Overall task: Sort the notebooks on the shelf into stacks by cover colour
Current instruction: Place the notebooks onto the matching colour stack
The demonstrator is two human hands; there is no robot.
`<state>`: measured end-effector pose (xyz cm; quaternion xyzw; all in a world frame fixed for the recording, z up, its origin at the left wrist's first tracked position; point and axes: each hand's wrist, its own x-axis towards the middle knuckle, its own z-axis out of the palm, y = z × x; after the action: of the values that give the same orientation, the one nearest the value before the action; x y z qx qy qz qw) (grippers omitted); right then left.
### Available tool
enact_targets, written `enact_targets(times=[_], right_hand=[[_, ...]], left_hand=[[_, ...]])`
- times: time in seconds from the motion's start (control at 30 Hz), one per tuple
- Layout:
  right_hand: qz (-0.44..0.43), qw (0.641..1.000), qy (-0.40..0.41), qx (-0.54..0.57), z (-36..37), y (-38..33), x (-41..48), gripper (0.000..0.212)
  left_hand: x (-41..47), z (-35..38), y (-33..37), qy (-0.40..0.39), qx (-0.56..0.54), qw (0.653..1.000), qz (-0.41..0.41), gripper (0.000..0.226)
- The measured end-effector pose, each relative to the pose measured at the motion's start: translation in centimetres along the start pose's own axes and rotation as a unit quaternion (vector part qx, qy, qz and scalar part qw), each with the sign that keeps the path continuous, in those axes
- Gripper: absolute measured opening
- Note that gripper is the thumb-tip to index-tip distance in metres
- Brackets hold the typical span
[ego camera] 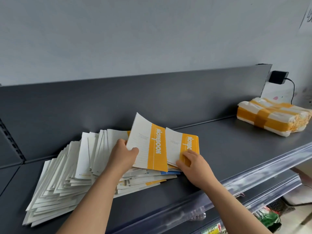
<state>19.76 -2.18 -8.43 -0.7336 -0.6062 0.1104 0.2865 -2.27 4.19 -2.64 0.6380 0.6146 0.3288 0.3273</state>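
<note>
- Pale grey painted wall (135,31): smooth and matt. It fills the upper half of the view. One sheet of white paper (306,14) at the top right is cut off by the frame, and its writing is unreadable.
- Dark grey metal shelf (228,149): flat, with an upright back panel (118,102) of the same metal. A clear plastic price rail (253,179) runs along its front edge. The goods under it are blurred.
- Fanned heap of white-backed notebooks (57,179): thin paper covers lying overlapped on the left half of the shelf, too many to count. Most cover colours are hidden. One blue cover edge (170,172) and a few yellow strips peek out near the middle.
- White plastic-wrapped bundle (273,119): one, crossed with yellow-orange tape, soft-cornered, far right on the shelf and well apart from the notebooks. Its contents are hidden.
- Lifted yellow-banded notebook (148,146): one, white with a broad yellow stripe and white lettering. It is tilted up over the heap and its cover bows.
- Small stack of yellow-banded notebooks (185,142): just to the right of the lifted one, lying on the shelf. The count is unclear, as only the top cover shows.
- Left hand (122,157): grips the lifted notebook at its near left edge, thumb on the front, fingers behind.
- Right hand (194,163): bent fingers on the stack's top cover, thumb at the near edge, pinching it.
- Black power adapter (277,77): one, on the wall beyond the shelf end. Its cable hangs down.
</note>
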Motion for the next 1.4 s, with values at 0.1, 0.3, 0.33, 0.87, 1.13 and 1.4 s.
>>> enact_targets(times=[0.1, 0.3, 0.33, 0.87, 1.13, 1.4], right_hand=[[-0.018, 0.997, -0.021, -0.072, 0.0, 0.2, 0.2, 0.044], [-0.032, 0.989, 0.015, -0.141, 0.2, 0.1, -0.4, 0.044], [-0.030, 0.989, 0.021, -0.144, 0.3, 0.1, -0.4, 0.045], [-0.153, 0.984, -0.050, -0.079, -0.4, -0.7, -1.1, 0.049], [-0.111, 0.994, -0.025, -0.010, 0.0, 0.1, -0.7, 0.042], [-0.112, 0.991, -0.069, 0.001, -0.4, -0.2, -0.4, 0.036]], left_hand=[[0.3, -0.3, -0.3, 0.037, 0.003, 0.999, -0.006, 0.022], [0.5, -0.1, -0.6, 0.072, 0.017, 0.997, -0.011, 0.024], [0.4, -0.1, -0.6, 0.077, 0.017, 0.997, -0.011, 0.024], [-0.3, 0.2, -0.7, 0.016, 0.004, 0.999, 0.030, 0.022], [0.0, 0.2, -0.8, -0.016, 0.024, 0.999, 0.027, 0.041], [0.4, -0.2, -0.9, -0.030, 0.020, 0.999, 0.031, 0.031]])
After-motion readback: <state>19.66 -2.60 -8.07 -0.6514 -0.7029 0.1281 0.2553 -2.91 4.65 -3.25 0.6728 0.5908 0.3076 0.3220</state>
